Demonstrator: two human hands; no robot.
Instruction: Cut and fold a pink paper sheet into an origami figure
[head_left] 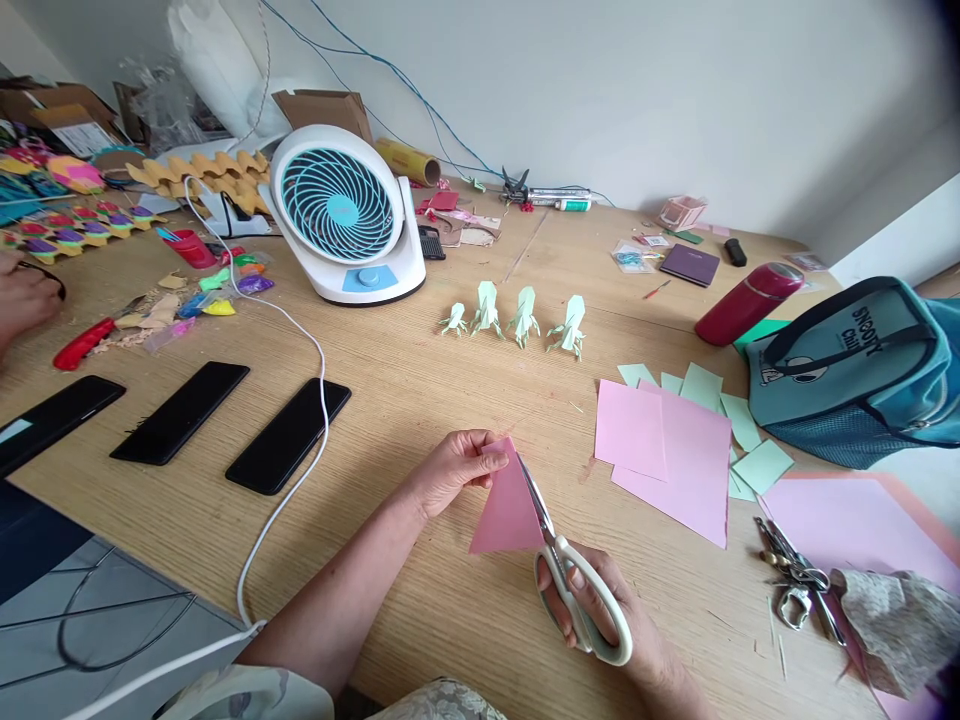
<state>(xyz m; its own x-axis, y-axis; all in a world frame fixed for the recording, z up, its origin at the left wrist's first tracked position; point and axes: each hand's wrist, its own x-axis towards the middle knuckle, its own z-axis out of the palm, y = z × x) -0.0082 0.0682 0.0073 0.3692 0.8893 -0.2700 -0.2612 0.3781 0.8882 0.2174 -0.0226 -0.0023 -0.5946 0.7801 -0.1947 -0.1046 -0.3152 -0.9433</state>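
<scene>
My left hand (463, 470) pinches the top of a pink sheet of paper (507, 515) between thumb and fingers. The paper looks folded into a triangular shape, its wide side toward me. In my right hand (600, 600) is a pair of scissors (559, 560) with white handles, thumb and fingers through the loops. Its blades lie along the right edge of the pink paper, pointing up toward my left hand; whether they are cutting is unclear. Beyond my hands stand several pale green folded paper figures (527, 315) in a row.
Right of my hands lie pink sheets (686, 470), green paper pieces (761, 466), metal tools (799, 575), a red bottle (750, 303) and a teal bag (847, 370). To the left are phones (289, 435), a white cable (300, 480), a fan (345, 215) and another person's hand (26, 295).
</scene>
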